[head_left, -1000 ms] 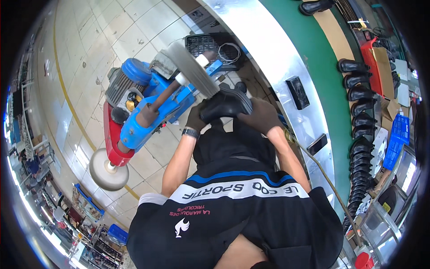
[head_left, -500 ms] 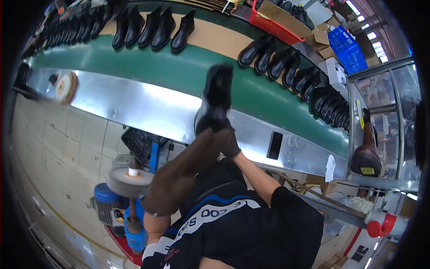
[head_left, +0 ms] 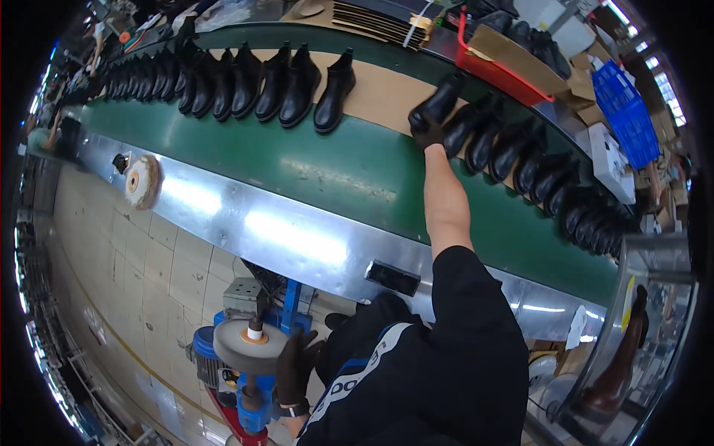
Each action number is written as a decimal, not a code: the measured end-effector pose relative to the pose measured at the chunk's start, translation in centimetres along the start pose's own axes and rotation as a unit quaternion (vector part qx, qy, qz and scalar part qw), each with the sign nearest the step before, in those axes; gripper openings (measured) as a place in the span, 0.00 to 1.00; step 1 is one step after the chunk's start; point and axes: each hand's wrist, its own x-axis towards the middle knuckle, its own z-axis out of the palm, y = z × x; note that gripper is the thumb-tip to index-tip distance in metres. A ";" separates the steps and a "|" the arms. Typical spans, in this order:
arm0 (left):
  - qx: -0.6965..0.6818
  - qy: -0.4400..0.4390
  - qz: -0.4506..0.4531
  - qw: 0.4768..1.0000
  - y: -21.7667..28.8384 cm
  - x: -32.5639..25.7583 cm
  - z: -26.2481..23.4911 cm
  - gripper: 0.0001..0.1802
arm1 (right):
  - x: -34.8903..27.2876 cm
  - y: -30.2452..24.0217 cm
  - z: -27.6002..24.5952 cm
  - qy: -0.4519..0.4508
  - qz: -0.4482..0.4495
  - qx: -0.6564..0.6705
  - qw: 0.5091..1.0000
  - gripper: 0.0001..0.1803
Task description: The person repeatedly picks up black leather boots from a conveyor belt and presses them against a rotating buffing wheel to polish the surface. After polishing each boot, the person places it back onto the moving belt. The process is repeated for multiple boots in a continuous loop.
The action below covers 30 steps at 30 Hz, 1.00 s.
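My right hand (head_left: 428, 134), in a dark glove, reaches across the green belt (head_left: 357, 167) and is closed over the toe of a black ankle boot (head_left: 444, 98). This boot is at the near-left end of the right-hand row of black boots (head_left: 513, 152). My left hand (head_left: 297, 368), in a dark brown glove, is low beside the round grey wheel (head_left: 249, 346) of a blue motor machine. Its fingers are spread and hold nothing. A second row of black boots (head_left: 245, 80) stands to the left on brown cardboard.
A metal ledge (head_left: 290, 241) edges the belt; a black phone (head_left: 393, 277) lies on it. A pale round buffing wheel (head_left: 143, 182) is at its left. Beyond the belt are a red crate (head_left: 506, 78) and a blue crate (head_left: 625, 111). A glass cabinet (head_left: 654, 312) stands right.
The boot held up before me is no longer there. My right hand has moved forward to the boot row; my left has dropped back beside the grey wheel. The view has shifted.
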 end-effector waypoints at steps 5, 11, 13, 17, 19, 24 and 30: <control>-0.113 0.010 -0.067 0.991 -1.0 0.7 1.4 0.24 | -3.7 3.2 -5.5 -0.005 -0.068 -0.920 0.385 0.21; -0.108 0.010 -0.033 0.994 -1.5 -0.6 0.1 0.23 | -27.3 10.3 -6.0 -0.228 -0.146 -0.661 0.700 0.41; -0.004 -0.009 0.029 1.000 -3.0 -0.8 -1.5 0.25 | -34.8 8.8 -8.0 -0.285 -0.089 -0.781 0.549 0.45; 0.220 -0.024 0.180 0.958 -4.7 -2.2 -3.7 0.25 | -41.9 10.9 -11.1 -0.194 -0.198 -0.773 0.571 0.37; 0.202 -0.022 0.185 0.961 -5.7 -2.6 -4.5 0.23 | -41.7 11.0 -10.3 -0.243 -0.202 -0.787 0.529 0.35; 0.446 -0.083 0.323 0.830 -14.2 1.7 -7.2 0.19 | -43.8 12.6 -5.0 -0.296 -0.131 -0.802 0.502 0.34; 0.477 -0.013 0.345 0.808 -24.0 5.9 -10.2 0.22 | -54.4 20.2 0.9 -0.499 -0.073 -0.720 0.477 0.48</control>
